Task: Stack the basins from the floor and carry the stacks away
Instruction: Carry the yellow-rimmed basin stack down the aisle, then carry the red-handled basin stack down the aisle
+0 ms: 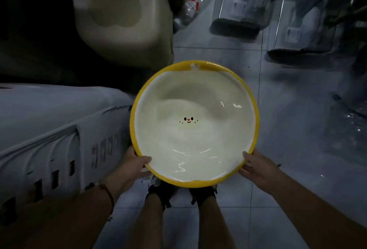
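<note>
Both hands grip the basin (194, 129): left hand (137, 165) near-left rim, right hand (256, 167) near-right rim. Held above tiled floor (278, 149).

Both arms reach forward and down, forearms bare. The left hand (137, 162) is clamped on the near-left edge of the basin (194, 123), thumb hooked over the yellow rim, fingers tucked underneath. A dark red cord bracelet (105, 191) circles the left wrist. The right hand (258, 167) grips the near-right edge, thumb on top of the rim, fingers curled below. Two bare legs stand between the arms, feet in dark shoes (202, 194).
</note>
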